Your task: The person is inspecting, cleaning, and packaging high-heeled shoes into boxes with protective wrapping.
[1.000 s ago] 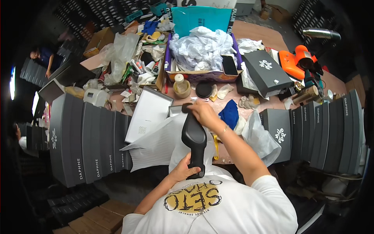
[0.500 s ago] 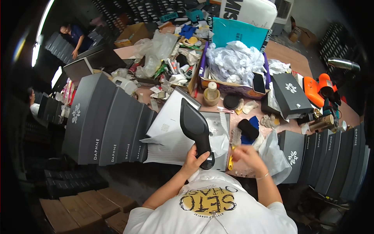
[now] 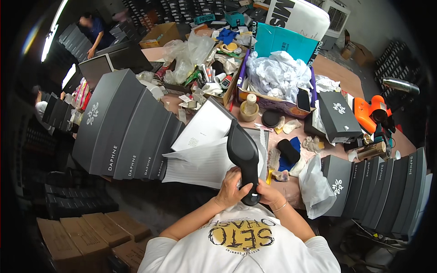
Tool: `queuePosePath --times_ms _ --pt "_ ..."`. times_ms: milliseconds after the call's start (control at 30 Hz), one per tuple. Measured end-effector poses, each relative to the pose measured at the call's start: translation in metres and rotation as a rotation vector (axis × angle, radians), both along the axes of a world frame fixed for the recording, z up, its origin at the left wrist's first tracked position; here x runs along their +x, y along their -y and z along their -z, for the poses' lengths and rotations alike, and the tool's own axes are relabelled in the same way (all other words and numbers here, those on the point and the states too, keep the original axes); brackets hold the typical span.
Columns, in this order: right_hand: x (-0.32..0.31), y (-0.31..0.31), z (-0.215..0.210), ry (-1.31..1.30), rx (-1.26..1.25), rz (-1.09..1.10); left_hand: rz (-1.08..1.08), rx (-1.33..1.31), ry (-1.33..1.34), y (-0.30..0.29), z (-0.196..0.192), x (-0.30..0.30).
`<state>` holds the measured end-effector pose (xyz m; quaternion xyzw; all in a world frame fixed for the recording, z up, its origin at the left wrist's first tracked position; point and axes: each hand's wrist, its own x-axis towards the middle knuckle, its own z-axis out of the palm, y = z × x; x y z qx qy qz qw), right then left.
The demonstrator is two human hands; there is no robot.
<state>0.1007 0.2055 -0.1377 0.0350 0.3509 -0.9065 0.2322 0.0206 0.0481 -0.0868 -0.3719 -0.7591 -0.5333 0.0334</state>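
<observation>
A black pointed shoe [image 3: 243,148] stands tilted in front of my chest, its sole toward me, toe away and heel nearest me. My left hand [image 3: 230,190] is closed round its left side near the heel. On the other side my right hand [image 3: 271,194] grips the heel end, its fingertips partly hidden behind the shoe. Underneath lies an open shoebox, mostly covered, with white tissue paper [image 3: 193,166] spilling over its front left. Right of the shoe are a black sponge-like pad [image 3: 288,151], a blue cloth [image 3: 295,144] and a yellow-handled tool [image 3: 269,176].
Stacked dark grey shoeboxes [image 3: 104,123] line the left, with more shoeboxes [image 3: 359,182] at the right. Beyond stand a box of crumpled white paper [image 3: 277,75], a phone [image 3: 303,99] and an orange device [image 3: 371,113]. Another person [image 3: 93,34] works at the far left.
My right hand has come left from above the yellow-handled tool and now grips the shoe's heel end. The shoe and left hand sit slightly farther right in the picture; the view has shifted.
</observation>
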Motion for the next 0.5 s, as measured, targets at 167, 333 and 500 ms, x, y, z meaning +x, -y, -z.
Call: queuePosePath --times_ms 167,333,500 --pt "0.025 -0.027 -0.014 0.102 -0.265 -0.034 0.307 -0.116 0.513 0.020 0.011 -0.007" --pt "0.038 -0.050 -0.073 0.024 -0.044 0.267 0.054 0.333 1.061 0.024 0.051 -0.020" --pt "0.052 -0.069 -0.138 -0.134 0.556 0.448 -0.087 0.326 0.655 -0.019 0.000 -0.071"
